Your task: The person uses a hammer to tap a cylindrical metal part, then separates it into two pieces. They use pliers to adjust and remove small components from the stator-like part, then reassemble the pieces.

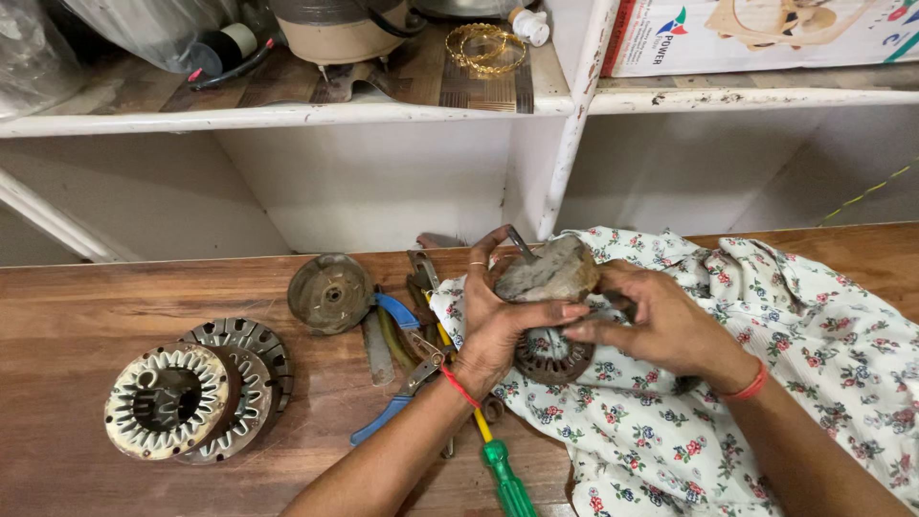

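Both hands, left (498, 321) and right (661, 325), clasped a rusty round motor part (548, 316) under grey rag (550, 271), above floral cloth (766, 345).

- Cloth (766, 345), right: white, red-and-green floral print.
- Screwdriver (505, 479), near: green handle, yellow shaft.
- Pliers (394, 311), centre: blue handles.
- Tabletop (77, 316): reddish-brown wood grain.
- Bangles (486, 46), far shelf: gold.
- Wrist threads (749, 388): red.
- Shelf frame (287, 117): white.

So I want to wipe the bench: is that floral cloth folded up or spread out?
Spread out, loosely rumpled: the floral cloth covers the wooden bench's right side, with creases, under both hands.
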